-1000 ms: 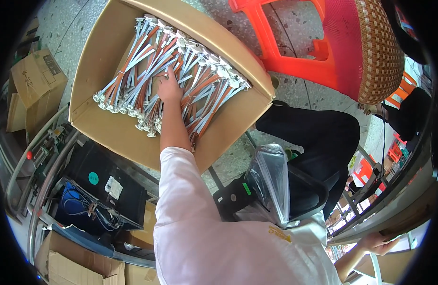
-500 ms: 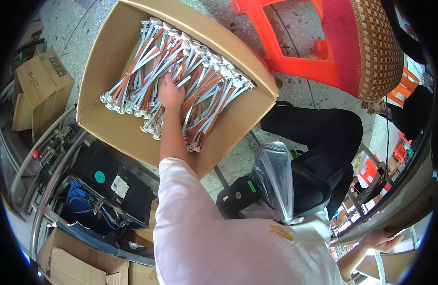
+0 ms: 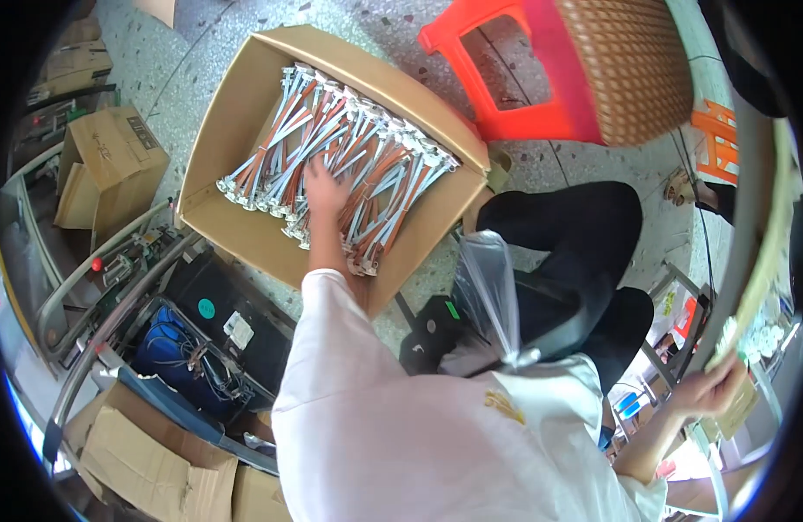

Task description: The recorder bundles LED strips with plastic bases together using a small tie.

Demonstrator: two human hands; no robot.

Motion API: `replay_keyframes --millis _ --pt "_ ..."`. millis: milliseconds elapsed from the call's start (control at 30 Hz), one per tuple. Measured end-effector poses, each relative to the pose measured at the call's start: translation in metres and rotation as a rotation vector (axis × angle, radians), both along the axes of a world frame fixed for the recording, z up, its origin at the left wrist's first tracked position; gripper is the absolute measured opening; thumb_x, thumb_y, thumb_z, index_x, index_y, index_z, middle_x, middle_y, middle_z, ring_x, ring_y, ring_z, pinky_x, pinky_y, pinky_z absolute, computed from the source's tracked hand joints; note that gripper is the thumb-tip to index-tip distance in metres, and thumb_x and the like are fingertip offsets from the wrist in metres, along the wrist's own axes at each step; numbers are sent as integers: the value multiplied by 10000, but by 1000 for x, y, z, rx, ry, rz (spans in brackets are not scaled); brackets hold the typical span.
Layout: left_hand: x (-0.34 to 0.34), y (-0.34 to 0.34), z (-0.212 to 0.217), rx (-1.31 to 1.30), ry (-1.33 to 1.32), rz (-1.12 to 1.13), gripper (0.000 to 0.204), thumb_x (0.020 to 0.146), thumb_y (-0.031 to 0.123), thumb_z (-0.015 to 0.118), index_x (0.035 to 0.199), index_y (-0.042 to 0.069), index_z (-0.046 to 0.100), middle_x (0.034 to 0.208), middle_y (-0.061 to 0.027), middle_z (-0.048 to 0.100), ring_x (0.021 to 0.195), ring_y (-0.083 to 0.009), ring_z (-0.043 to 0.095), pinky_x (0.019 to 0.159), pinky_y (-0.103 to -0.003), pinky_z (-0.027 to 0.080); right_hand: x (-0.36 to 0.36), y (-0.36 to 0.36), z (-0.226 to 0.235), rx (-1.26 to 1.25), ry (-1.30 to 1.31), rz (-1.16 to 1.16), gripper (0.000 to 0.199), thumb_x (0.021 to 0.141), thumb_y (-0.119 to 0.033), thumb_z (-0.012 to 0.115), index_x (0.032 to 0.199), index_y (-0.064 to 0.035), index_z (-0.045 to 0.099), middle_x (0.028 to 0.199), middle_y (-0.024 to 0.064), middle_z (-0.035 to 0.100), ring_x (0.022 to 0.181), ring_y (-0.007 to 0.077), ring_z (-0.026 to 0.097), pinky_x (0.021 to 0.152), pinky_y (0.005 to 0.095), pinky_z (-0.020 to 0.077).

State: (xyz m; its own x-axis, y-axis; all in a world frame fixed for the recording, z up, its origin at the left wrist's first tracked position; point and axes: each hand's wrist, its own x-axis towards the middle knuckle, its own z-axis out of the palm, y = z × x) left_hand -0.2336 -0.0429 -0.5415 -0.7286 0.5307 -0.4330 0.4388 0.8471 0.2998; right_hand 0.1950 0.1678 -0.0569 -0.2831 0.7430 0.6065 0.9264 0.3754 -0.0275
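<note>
A large open cardboard box (image 3: 206,163) stands on the floor at upper left, holding several tied bundles of wire leads (image 3: 388,187) in orange-brown and pale grey-blue, with whitish end pieces. My left hand (image 3: 327,187) reaches in from below and rests on the middle bundles, fingers spread and touching the wires. At the lower right, my right hand (image 3: 713,390) is closed at the curved edge of a worktop (image 3: 754,278). White pieces (image 3: 754,339) lie just beyond its fingers; what the fingers hold is partly hidden.
A red plastic stool (image 3: 506,113) with a woven seat cover stands beyond the box. At left are a metal-tube frame (image 3: 88,348), a closed carton (image 3: 114,165), a black crate with a teal sticker (image 3: 214,304) and open cartons (image 3: 140,452). A clear plastic bag (image 3: 493,296) lies by my lap.
My view has shifted, so the box sits lower and further right. The left hand's fingers now lie more spread over the wires. My right hand has risen along the worktop edge.
</note>
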Motion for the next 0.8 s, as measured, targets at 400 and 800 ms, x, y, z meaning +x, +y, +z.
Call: replay_keyframes --millis 400,800 --pt "55 65 330 1002 331 -82 224 850 62 689 1045 -36 637 927 -111 675 766 -163 636 695 -291 521 8 -23 52 -429 454 548 83 800 -22 645 877 -9 616 785 126 623 678 287 591 621 367 463" --pt "321 260 571 1264 520 -1107 448 770 190 750 1132 -22 592 1097 -199 628 1011 -376 598 857 -440 483 240 -124 55 -21 512 94 83 715 17 673 734 -27 605 639 84 574 536 263 510 509 348 395"
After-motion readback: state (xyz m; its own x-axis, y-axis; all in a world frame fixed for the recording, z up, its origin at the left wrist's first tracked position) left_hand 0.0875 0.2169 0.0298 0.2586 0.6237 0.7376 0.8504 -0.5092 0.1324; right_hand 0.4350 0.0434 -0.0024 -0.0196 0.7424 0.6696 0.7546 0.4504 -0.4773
